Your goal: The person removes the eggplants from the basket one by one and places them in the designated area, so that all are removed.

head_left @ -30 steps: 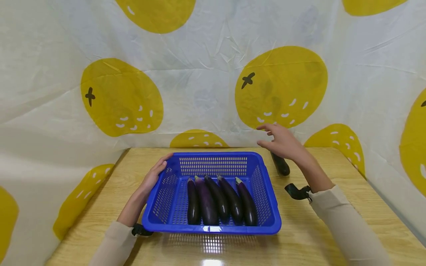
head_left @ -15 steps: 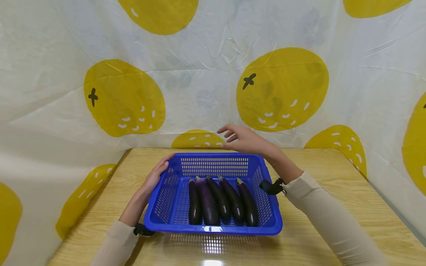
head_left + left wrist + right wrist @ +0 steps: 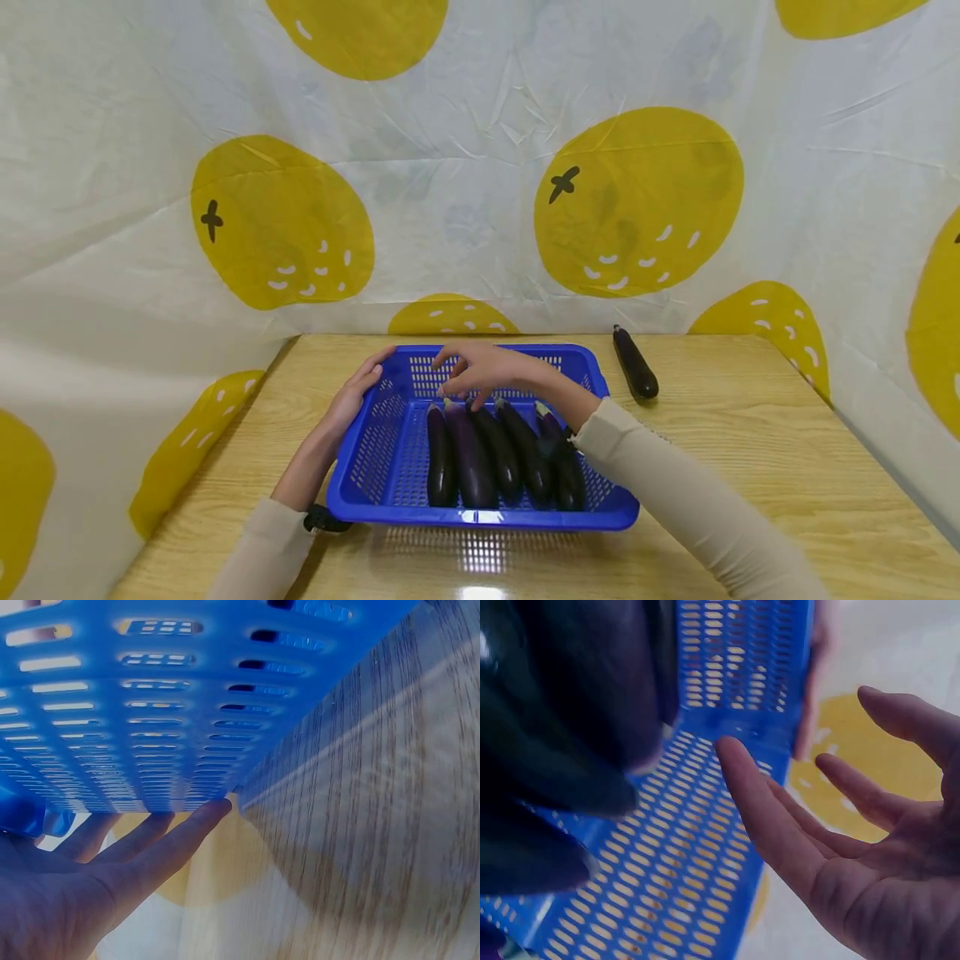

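- The right grip (image 3: 487,368) hangs over the far side of the basket (image 3: 405,516), fingers loosely bent and spread, holding nothing; the right wrist view shows it apart from the stem ends.
- The left grip (image 3: 351,402) rests at the basket's left rim, its fingers straight along the outer wall.
- The five eggplants (image 3: 471,458) lie side by side inside the basket, stems toward the far wall; the right wrist partly hides the rightmost. The loose eggplant (image 3: 636,364) lies on the desk (image 3: 750,404), right of the basket, stem toward the patterned cloth (image 3: 465,208).
- The glossy skin looks slippery; each eggplant is probably light to moderate in weight, firm but easily bruised. Fingers curled round the middle should hold better than a pinch on the stem.
- The slotted plastic basket seems light and slightly bendy, best held by its rim.
- Count: six eggplants, one basket, two hands, one desk.
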{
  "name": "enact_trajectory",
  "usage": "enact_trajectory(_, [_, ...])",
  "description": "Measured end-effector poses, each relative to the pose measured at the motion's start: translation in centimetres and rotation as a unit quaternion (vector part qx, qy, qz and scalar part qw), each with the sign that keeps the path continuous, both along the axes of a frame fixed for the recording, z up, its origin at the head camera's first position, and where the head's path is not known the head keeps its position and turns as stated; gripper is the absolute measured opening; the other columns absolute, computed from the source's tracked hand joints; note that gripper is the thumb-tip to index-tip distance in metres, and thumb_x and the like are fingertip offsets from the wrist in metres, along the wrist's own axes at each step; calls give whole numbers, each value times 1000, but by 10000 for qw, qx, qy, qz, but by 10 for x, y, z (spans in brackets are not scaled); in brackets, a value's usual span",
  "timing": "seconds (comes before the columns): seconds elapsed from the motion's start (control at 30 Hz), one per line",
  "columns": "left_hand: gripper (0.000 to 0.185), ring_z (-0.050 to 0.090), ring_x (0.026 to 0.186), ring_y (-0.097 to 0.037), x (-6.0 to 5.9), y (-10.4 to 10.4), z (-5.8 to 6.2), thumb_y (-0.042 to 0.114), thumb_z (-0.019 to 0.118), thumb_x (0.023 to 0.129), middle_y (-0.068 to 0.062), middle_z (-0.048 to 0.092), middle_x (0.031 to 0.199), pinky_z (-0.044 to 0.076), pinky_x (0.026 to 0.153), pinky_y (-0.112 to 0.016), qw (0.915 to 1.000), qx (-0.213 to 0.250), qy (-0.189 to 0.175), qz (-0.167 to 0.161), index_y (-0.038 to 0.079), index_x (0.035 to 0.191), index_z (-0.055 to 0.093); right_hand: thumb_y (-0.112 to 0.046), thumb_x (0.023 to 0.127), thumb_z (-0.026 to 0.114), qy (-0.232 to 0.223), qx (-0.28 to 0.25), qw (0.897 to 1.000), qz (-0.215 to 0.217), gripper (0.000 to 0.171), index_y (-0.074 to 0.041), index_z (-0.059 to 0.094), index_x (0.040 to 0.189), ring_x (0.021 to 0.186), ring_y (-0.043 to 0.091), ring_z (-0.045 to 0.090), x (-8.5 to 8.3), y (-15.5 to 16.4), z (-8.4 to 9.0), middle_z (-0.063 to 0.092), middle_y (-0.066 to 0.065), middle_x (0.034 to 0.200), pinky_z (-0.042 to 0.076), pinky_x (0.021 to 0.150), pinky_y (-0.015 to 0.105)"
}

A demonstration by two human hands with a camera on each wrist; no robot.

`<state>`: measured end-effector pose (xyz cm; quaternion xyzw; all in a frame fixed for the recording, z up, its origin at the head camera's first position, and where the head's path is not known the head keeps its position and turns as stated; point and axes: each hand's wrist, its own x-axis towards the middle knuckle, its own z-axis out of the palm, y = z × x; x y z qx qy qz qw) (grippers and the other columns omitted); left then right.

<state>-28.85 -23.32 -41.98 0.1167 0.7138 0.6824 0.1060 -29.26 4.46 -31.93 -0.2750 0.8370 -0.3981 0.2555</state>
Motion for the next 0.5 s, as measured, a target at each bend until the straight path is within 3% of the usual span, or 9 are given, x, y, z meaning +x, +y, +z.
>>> enact_trajectory(0.13, [53,29,150,-38,0,-1,0,35,22,115,-11,16,173,48,101,-31,10000,58,-35,-68,22,166,19,-18,97,73,-565,222,9981,33,52,-9,53,144,109,39,69,3,-14,-11,68,19,123,63,76,46])
enact_trajectory(0.33, [53,25,154,-39,0,-2,1,38,22,115,-9,15,174,37,116,-47,9999,-58,-82,-59,25,166,20,-22,96,74,-1268,358,9913,76,52,-12,53,143,107,39,71,9,-22,-18,67,11,125,63,75,46])
enact_trajectory(0.5, [53,30,151,-41,0,-2,0,38,23,115,-11,18,173,45,107,-40,9999,-15,-99,-51,26,166,20,-27,95,77,-1515,539,9868,199,61,-10,50,147,106,38,71,14,-27,-17,63,13,134,63,77,48])
